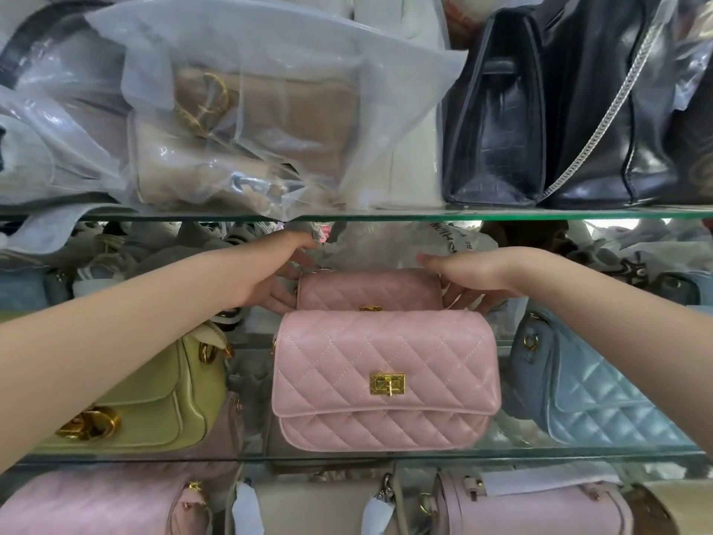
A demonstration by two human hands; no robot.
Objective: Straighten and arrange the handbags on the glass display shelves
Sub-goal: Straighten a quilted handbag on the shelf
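**Pink quilted flap handbag (368, 289) held at both ends**

Fingers (277, 299) of the left hand (285, 272) and right hand (474, 276) curl round its ends on the middle glass shelf (559, 453), just behind a larger pink quilted handbag (386, 380).

Two pink quilted bags (386, 376), a pale-green bag (154, 399), a light-blue quilted bag (594, 391), black bags (501, 121) above.
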